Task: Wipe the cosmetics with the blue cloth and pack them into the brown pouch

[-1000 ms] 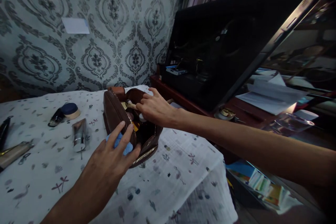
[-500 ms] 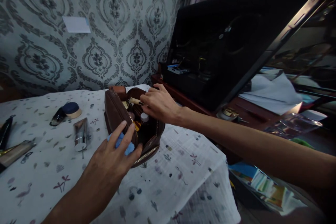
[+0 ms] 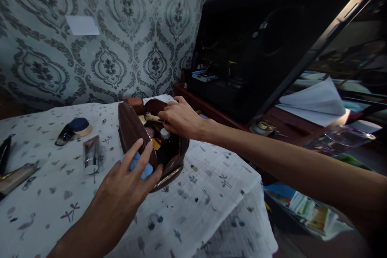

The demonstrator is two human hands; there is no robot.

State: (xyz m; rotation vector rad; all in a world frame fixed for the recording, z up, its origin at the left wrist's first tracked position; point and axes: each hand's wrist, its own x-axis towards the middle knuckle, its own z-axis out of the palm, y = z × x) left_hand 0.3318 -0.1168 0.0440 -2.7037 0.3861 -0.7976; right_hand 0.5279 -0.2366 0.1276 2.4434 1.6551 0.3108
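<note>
A brown zip-up toiletry bag [image 3: 130, 125] stands open on the cloth. My left hand [image 3: 130, 181] grips its near left rim, thumb inside and fingers spread over the outer wall. Under those fingers shows a soft blue fluffy piece [image 3: 146, 170]. My right hand [image 3: 183, 120] reaches over the bag's far right rim, fingers curled down and closed around a slim cream-coloured tube [image 3: 152, 117] with a dark end. Inside the bag are a white-capped bottle [image 3: 165, 133] and a yellow item [image 3: 156, 143]; the deeper contents are in shadow.
Left of the bag lie a silver tube [image 3: 91, 155], a blue-lidded round jar [image 3: 80, 127], a dark glossy item [image 3: 64, 135] and a beige tube [image 3: 18, 179]. A large black screen [image 3: 236, 60] leans at the right, beside papers [image 3: 314, 102] and a clear plastic container [image 3: 340, 139].
The view has shifted slightly. Both hands stay at the bag in nearly the same pose, and the cream-coloured tube remains at my right fingertips.
</note>
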